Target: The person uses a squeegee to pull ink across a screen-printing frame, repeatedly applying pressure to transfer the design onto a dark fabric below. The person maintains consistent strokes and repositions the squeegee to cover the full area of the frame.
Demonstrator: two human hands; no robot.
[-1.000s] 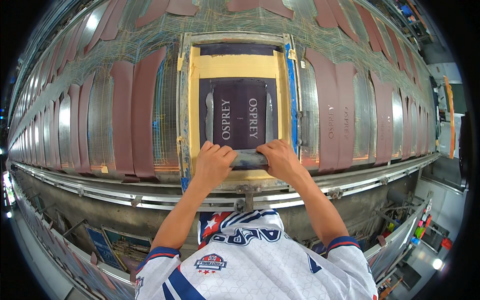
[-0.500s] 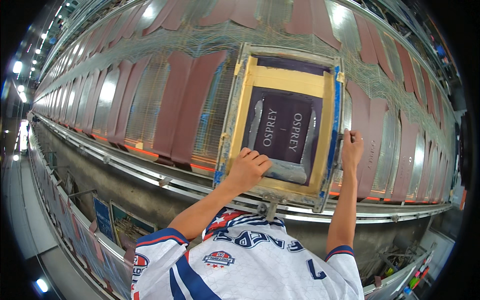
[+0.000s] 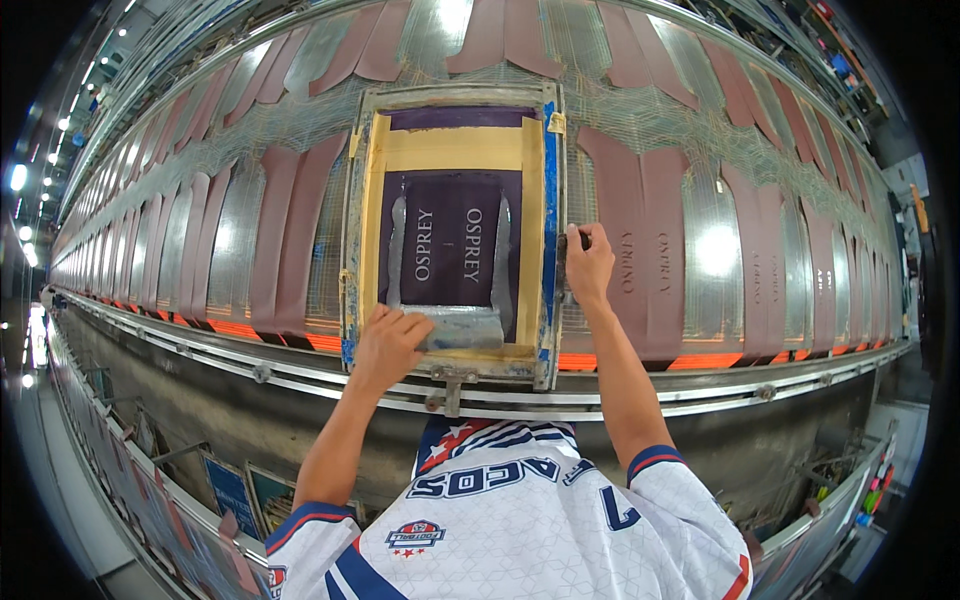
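Observation:
A screen-printing frame (image 3: 551,220) with yellow tape and a dark purple mesh lies in front of me, over the long table. Pale lettering stands out on its mesh. At the frame's near end is a squeegee (image 3: 468,329) smeared with grey ink. My left hand (image 3: 392,345) has its fingers curled over the squeegee's left end, by the frame's near left corner. Outside the frame's right side, my right hand (image 3: 590,262) is closed round a small dark handle (image 3: 572,240). Whatever lies under the frame is hidden.
Brownish-red cut panels (image 3: 290,230) lie in rows along both sides of the table. To the right, several panels (image 3: 640,240) carry lettering. A metal rail (image 3: 540,408) runs along the near edge, with a bracket (image 3: 453,388) of the frame over it. Framed boards (image 3: 228,490) stand below.
The frame and both my hands now sit further left in the view, and the view itself has turned. More of the lettered panel beside the frame shows. Both hands keep their hold.

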